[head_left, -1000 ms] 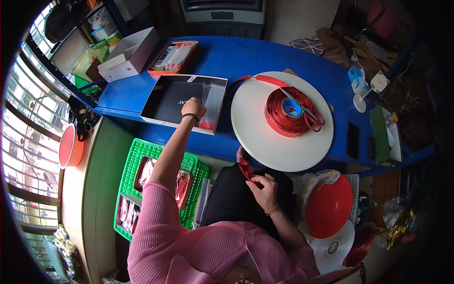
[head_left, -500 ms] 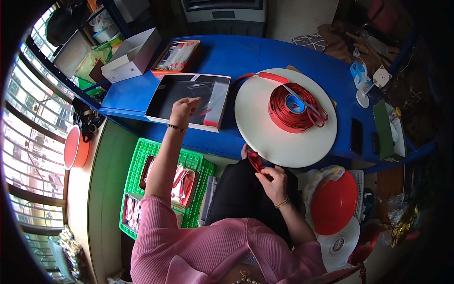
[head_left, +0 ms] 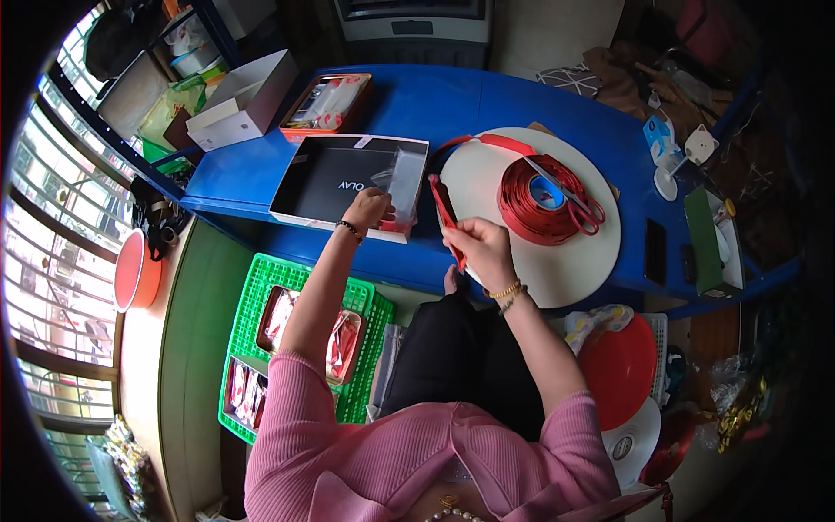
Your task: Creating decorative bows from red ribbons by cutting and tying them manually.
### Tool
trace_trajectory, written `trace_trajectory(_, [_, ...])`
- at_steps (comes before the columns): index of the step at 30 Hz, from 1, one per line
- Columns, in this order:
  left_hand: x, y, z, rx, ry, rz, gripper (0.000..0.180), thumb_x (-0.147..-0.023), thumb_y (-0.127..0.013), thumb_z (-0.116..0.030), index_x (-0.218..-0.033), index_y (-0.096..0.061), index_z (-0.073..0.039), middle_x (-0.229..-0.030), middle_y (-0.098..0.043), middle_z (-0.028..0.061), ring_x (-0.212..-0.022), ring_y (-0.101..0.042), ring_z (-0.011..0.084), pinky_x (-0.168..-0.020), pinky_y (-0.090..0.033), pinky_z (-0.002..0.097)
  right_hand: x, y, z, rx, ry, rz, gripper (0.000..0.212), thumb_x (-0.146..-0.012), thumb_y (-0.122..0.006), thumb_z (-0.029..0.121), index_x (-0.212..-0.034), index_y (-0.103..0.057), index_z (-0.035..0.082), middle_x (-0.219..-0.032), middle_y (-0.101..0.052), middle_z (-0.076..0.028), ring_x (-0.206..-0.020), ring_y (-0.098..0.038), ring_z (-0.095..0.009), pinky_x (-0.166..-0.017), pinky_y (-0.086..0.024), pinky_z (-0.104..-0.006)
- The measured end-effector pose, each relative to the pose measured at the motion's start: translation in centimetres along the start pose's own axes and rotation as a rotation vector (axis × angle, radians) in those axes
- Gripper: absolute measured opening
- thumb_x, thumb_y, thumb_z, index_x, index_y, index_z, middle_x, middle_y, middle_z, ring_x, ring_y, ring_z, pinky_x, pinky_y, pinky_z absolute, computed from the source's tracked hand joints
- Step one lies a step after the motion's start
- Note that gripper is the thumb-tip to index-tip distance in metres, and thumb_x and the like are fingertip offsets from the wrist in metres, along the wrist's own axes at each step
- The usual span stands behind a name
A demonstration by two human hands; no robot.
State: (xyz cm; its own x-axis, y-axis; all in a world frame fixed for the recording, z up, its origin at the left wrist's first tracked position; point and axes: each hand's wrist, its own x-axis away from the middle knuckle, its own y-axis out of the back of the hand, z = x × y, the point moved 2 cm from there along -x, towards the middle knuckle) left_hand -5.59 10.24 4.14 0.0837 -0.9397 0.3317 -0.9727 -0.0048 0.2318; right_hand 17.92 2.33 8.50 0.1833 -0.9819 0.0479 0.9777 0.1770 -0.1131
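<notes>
A shallow black gift box [head_left: 335, 178] with a pale rim lies open on the blue table [head_left: 452, 109], and a clear plastic sleeve [head_left: 402, 187] rests in its right end. The left hand [head_left: 367, 209] sits at the box's near edge with its fingers curled onto the lower part of that sleeve, pinching it. The right hand [head_left: 480, 248] is closed around a strip of red ribbon [head_left: 445, 222], a flat, smooth band whose long axis runs nearly up and down in the view, its upper end pointing away from the person beside the box's right wall and its lower end passing through the fist at the table's front edge. Just to the right lies a round cream-coloured board [head_left: 557, 270], bearing a loose coil of red ribbon [head_left: 531, 213] around a blue-cored roll, with red-handled scissors [head_left: 574, 196] laid across it. Behind the black box stand an orange-rimmed tray [head_left: 326, 104] filled with clear-wrapped packets and an open white cardboard box [head_left: 242, 103]. Below the table, at the person's left, a green lattice plastic crate [head_left: 261, 300] holds red-and-clear wrapped packs. A red plastic bowl [head_left: 622, 370] lies at the person's right, and a red basin [head_left: 132, 270] sits on the green ledge at far left.
</notes>
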Motion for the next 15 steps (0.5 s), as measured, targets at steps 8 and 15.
trace_trajectory(8, [0.1, 1.7, -0.3, 0.113, 0.069, 0.12, 0.033, -0.085, -0.051, -0.019, -0.113, -0.048, -0.001, -0.095, -0.064, 0.0107, -0.076, -0.065, 0.0182, -0.065, -0.049, 0.0296, -9.9, -5.2, 0.0, -0.471, -0.122, 0.025, 0.013, -0.08, -0.066, 0.012, -0.083, -0.062, 0.0, -0.072, -0.063, -0.006, -0.066, -0.061, -0.012, -0.06, -0.046, -0.0206])
trace_trajectory(15, [-0.3, 1.9, 1.1, 0.032, -0.108, 0.024, 0.017, -0.08, -0.058, -0.014, -0.082, -0.06, 0.003, -0.076, -0.064, 0.0065, -0.07, -0.062, 0.0121, -0.059, -0.046, 0.0233, -17.2, -8.7, -4.6, -0.417, -0.186, -0.169, 0.016, -0.072, -0.071, 0.01, -0.07, -0.061, -0.002, -0.064, -0.061, -0.008, -0.052, -0.058, -0.014, -0.047, -0.046, -0.0256])
